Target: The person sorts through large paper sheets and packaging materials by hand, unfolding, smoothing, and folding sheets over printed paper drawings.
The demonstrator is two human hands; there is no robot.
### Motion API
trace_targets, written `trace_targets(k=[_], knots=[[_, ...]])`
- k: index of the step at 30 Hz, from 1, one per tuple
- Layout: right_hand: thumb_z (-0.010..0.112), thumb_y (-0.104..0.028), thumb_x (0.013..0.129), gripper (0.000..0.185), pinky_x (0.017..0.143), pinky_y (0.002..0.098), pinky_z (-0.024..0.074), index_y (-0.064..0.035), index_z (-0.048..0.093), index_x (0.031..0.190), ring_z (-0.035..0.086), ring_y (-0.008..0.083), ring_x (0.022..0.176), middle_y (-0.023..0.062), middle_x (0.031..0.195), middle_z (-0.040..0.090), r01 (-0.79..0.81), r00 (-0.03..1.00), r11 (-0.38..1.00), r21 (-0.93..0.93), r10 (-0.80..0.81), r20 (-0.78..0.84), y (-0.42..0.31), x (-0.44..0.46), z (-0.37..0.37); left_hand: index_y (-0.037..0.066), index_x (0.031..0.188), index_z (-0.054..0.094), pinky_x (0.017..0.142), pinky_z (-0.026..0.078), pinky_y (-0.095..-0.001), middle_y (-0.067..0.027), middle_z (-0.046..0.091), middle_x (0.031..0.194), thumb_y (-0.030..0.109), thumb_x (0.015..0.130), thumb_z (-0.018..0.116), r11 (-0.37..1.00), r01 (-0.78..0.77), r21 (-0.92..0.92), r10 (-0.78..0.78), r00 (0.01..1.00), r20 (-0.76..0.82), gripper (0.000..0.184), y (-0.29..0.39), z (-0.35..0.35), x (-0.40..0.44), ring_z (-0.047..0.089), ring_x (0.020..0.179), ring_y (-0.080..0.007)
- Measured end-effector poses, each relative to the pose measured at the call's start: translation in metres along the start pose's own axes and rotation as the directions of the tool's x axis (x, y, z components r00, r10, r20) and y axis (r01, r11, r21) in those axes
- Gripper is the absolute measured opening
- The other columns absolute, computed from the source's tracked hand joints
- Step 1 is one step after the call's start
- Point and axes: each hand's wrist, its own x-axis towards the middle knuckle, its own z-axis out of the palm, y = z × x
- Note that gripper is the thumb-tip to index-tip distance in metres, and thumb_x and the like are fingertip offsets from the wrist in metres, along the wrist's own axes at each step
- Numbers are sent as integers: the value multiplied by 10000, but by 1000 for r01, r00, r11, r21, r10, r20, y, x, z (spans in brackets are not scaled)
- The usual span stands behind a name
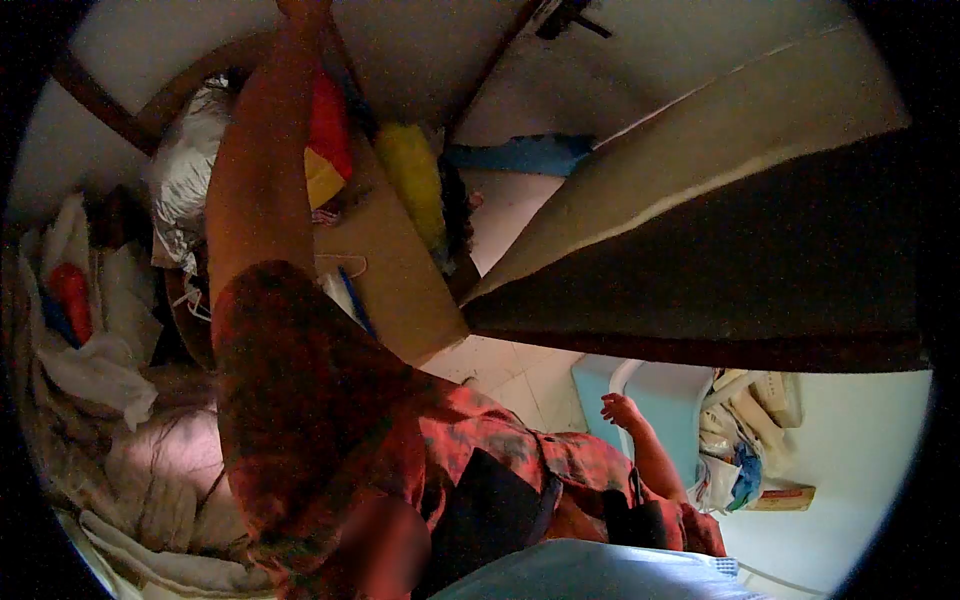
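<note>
My left arm stretches up past a silver plastic bag; only the base of my left hand [304, 8] shows at the top edge, its fingers out of frame. On the right, my right hand [620, 409] appears small beside the light blue bin [592, 385], near its pale rim. Its fingers are slightly bent and apart, with nothing visible in them. Whether it touches the bin is unclear. A red patterned shirt [480, 430] covers the body between the arms.
A cardboard piece [400, 290] lies near a yellow bag [412, 185] and a red and yellow item [328, 130]. Crumpled cloth [170, 500] fills the lower left. A large dark panel [720, 270] crosses the right side. Light blue material [600, 575] covers the bottom edge.
</note>
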Motion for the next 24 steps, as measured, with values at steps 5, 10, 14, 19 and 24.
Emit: trace_targets(k=[5,10,14,19,24], knots=[[511,-188,931,250,563,329,498,-84,580,1148,628,193,684,102,858,669,59,998,993,-101,-60,-5,6,9,4,-64,1108,468,846,453,-482,-197,584,970,174,878,545,999,31,37,-28,996,-82,340,-5,10,26,543,995,-330],[488,-194,946,287,582,360,509,-70,551,1197,644,222,712,123,891,670,69,998,990,-120,-70,-5,18,9,3,-80,1144,457,882,454,-504,-216,591,1001,177,868,549,992,66,110,-43,979,-199,389,-11,18,51,549,1046,-350],[483,-210,950,288,594,357,511,-71,549,1194,638,209,711,117,889,668,-41,999,996,82,41,11,-6,6,11,-63,1183,458,899,454,-495,-215,596,1024,196,856,559,986,69,150,-55,994,-95,430,-9,-3,37,552,1074,-350],[489,-223,948,288,576,350,503,-80,543,1193,631,204,691,107,874,668,259,962,936,-238,-229,146,-12,28,8,13,1236,483,886,458,-425,-186,594,1053,192,818,596,975,202,-94,-153,916,372,469,-7,-49,-9,550,1067,-318],[499,-197,939,278,549,348,492,-90,531,1193,624,203,678,106,864,666,391,908,878,-277,-319,270,-18,86,4,8,1231,493,895,455,-415,-207,576,1102,69,783,619,808,305,-504,13,847,532,470,-39,-68,-81,541,1071,-348]])
